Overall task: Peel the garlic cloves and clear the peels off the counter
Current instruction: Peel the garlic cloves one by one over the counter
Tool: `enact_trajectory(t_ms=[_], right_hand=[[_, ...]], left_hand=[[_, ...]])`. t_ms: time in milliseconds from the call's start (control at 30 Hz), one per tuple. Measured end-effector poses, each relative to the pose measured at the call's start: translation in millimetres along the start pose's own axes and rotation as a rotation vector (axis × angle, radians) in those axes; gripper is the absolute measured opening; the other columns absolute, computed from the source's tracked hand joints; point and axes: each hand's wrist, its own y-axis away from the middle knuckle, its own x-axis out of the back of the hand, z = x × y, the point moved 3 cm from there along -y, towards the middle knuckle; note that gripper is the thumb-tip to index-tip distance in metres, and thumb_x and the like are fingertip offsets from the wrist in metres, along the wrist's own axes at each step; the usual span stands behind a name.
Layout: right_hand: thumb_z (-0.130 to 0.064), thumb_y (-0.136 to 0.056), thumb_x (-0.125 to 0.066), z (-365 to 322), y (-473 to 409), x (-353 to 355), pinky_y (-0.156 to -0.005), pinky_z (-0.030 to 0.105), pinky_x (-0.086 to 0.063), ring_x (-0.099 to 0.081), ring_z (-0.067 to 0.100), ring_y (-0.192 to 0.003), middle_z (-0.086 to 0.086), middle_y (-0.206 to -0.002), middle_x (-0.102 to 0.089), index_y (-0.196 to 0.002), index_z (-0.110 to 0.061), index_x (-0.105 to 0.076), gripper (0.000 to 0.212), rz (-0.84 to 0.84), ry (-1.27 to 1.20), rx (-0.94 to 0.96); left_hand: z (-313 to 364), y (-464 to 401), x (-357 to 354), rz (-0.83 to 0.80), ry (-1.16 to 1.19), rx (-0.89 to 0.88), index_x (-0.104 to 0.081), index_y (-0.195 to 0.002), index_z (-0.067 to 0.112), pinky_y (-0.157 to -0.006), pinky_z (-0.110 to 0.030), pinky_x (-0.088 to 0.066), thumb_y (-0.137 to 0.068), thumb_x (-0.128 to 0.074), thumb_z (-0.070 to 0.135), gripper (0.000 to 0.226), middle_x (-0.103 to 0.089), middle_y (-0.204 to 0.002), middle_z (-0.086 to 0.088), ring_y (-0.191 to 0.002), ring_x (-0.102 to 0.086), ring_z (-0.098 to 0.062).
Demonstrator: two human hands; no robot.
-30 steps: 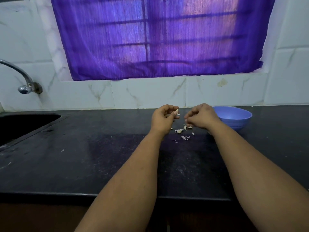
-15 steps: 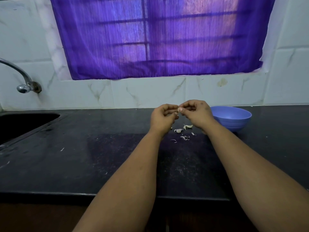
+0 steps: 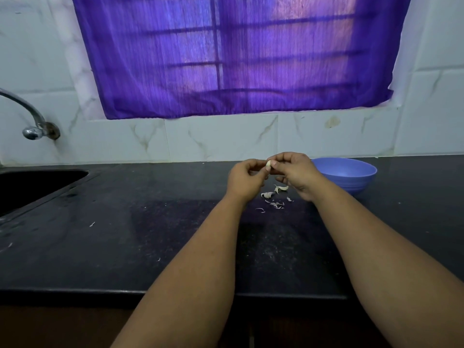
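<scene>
A pale garlic clove (image 3: 268, 166) is pinched between the fingertips of both hands above the black counter (image 3: 150, 234). My left hand (image 3: 247, 178) grips it from the left and my right hand (image 3: 295, 173) from the right. Below the hands, a small heap of whitish garlic peels (image 3: 275, 197) lies on the counter, with curled pieces and thin slivers. A blue bowl (image 3: 349, 175) stands just right of my right hand; what it holds is hidden from this angle.
A dark sink (image 3: 32, 187) is set into the counter at the left, with a metal tap (image 3: 30, 116) on the tiled wall above it. A few stray peel bits (image 3: 92, 224) lie on the left part of the counter. A purple curtain covers the window.
My right hand rose from the peel heap and met my left hand. Both hands now pinch the clove, which shows more clearly between the fingertips.
</scene>
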Motion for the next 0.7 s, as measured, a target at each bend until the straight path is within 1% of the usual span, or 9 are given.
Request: enact_trajectory(t_ms=[67,167,267,333,400,567,633,700], right_hand=[[-0.007,-0.094,-0.059,0.1,-0.7,0.7,-0.069,0.019,-0.048,-0.065,0.006,-0.076,0.000,-0.084,-0.069,-0.091,-0.012,-0.065,0.008,0.015,0.016,0.012],[-0.005,-0.090,-0.064,0.5,-1.3,2.0,-0.066,0.018,-0.050,-0.067,0.008,-0.072,0.001,-0.078,-0.071,-0.091,-0.009,-0.065,0.005,0.059,0.016,0.022],[-0.008,-0.086,-0.069,0.7,-2.7,3.0,-0.072,0.025,-0.054,-0.070,0.013,-0.077,0.002,-0.075,-0.073,-0.086,-0.013,-0.067,0.005,0.115,0.096,0.056],[-0.015,-0.083,-0.071,-1.2,-3.4,4.0,-0.079,0.032,-0.057,-0.072,0.010,-0.078,-0.002,-0.072,-0.074,-0.087,-0.019,-0.068,0.006,0.156,0.238,0.111],[-0.019,-0.081,-0.070,-3.5,-2.0,3.8,-0.082,0.036,-0.057,-0.071,0.010,-0.077,-0.006,-0.068,-0.073,-0.088,-0.022,-0.067,0.009,0.180,0.319,0.158],[-0.016,-0.080,-0.072,-6.7,1.4,4.3,-0.083,0.040,-0.057,-0.071,0.013,-0.075,-0.004,-0.067,-0.073,-0.092,-0.023,-0.062,0.018,0.187,0.331,0.224],[-0.014,-0.079,-0.073,-6.6,1.3,5.4,-0.083,0.043,-0.057,-0.072,0.015,-0.075,-0.001,-0.070,-0.074,-0.091,-0.026,-0.058,0.022,0.193,0.311,0.233],[-0.012,-0.079,-0.074,-6.9,1.4,6.2,-0.084,0.044,-0.057,-0.072,0.016,-0.075,0.001,-0.071,-0.074,-0.088,-0.028,-0.053,0.027,0.196,0.291,0.235]], left_hand=[[3.8,2.4,0.0,0.015,0.054,-0.005,-0.069,-0.103,0.001,-0.060,-0.016,-0.053,-0.091,-0.063,0.011,0.016,-0.068,-0.083,-0.010,-0.069,-0.062,-0.012],[2.6,1.9,0.7,0.030,0.062,-0.006,-0.071,-0.100,0.002,-0.064,-0.021,-0.054,-0.091,-0.065,0.011,0.014,-0.070,-0.081,-0.010,-0.069,-0.064,-0.014],[3.1,1.3,1.1,0.032,0.076,-0.009,-0.071,-0.099,0.001,-0.065,-0.021,-0.054,-0.090,-0.064,0.008,0.013,-0.070,-0.079,-0.008,-0.068,-0.064,-0.014],[3.0,0.4,1.9,0.039,0.071,-0.018,-0.071,-0.096,0.003,-0.066,-0.024,-0.055,-0.089,-0.066,0.009,0.011,-0.072,-0.080,-0.008,-0.069,-0.066,-0.014],[3.8,0.8,2.9,0.043,0.071,-0.031,-0.072,-0.094,0.005,-0.067,-0.026,-0.055,-0.088,-0.067,0.009,0.009,-0.073,-0.079,-0.005,-0.070,-0.067,-0.014],[5.0,2.2,4.6,0.037,0.080,-0.047,-0.073,-0.094,0.004,-0.069,-0.026,-0.056,-0.087,-0.069,0.010,0.010,-0.074,-0.081,-0.006,-0.071,-0.068,-0.014],[4.2,1.6,4.8,0.036,0.078,-0.053,-0.074,-0.092,0.007,-0.069,-0.027,-0.057,-0.086,-0.070,0.012,0.008,-0.074,-0.082,-0.006,-0.071,-0.069,-0.013],[3.9,1.4,4.7,0.039,0.081,-0.058,-0.074,-0.091,0.008,-0.066,-0.025,-0.056,-0.086,-0.071,0.014,0.008,-0.075,-0.082,-0.005,-0.070,-0.068,-0.012]])
